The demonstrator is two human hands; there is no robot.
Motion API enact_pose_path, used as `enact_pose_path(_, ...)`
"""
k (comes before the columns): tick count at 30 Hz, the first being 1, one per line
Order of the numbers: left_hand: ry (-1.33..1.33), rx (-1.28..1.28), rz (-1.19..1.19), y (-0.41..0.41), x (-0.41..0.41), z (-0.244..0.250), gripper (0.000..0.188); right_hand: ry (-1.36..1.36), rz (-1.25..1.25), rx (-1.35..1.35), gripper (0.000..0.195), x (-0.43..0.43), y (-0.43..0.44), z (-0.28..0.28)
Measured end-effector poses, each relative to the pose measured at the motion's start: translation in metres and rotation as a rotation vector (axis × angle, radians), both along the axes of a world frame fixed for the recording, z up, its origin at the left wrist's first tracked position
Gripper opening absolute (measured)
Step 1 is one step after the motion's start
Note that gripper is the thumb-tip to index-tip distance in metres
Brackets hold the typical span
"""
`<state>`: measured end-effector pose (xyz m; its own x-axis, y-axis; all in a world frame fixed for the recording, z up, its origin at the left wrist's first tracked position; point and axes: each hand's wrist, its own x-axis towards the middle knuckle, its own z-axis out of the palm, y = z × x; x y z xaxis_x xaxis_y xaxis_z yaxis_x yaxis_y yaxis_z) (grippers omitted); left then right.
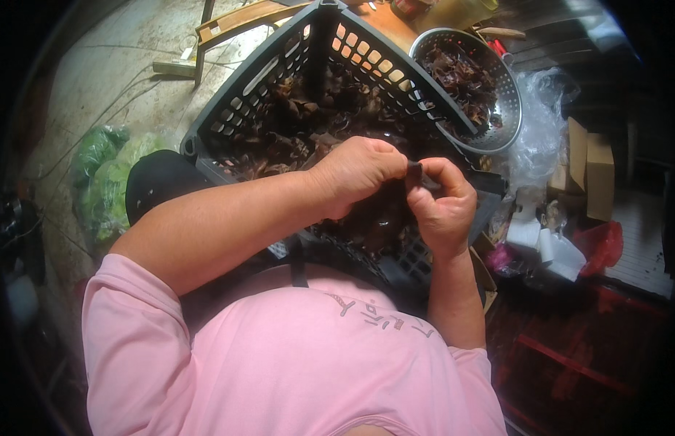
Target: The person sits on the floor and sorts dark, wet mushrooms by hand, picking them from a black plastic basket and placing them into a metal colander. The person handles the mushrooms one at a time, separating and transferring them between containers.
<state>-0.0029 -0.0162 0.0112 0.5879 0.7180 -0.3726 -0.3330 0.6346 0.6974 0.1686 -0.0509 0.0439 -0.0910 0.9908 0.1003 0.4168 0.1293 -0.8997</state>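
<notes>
Both of my hands pinch one small dark brown piece of wood ear fungus [415, 173] between their fingertips. My left hand [362, 171] reaches in from the left, with thumb and fingers closed on the piece's left edge. On its right side, my right hand [445, 203] holds it with curled fingers. Under and beyond the hands stands a black plastic basket [250, 76] with slotted walls, holding a heap of dark wood ear fungus [293, 141]. A perforated metal colander [506, 117], behind the basket at the right, contains more fungus pieces [460, 76].
Green leafy vegetables in clear plastic [105, 177] lie on the floor at the left. To the right are crumpled clear plastic [536, 120], a cardboard box [599, 174] and a red plastic bag [602, 248]. A wooden piece [239, 22] and cables are at the upper left.
</notes>
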Motion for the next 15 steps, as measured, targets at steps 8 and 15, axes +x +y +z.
enact_pose_path(8,0.422,0.365,-0.393,0.017,-0.010,0.009,0.021,0.349,-0.011,-0.268,0.015,0.016,0.007,-0.011)
enact_pose_path(15,0.237,0.299,-0.150,0.007,0.000,-0.003,0.016,0.577,-0.141,-0.332,0.016,0.010,0.005,-0.015)
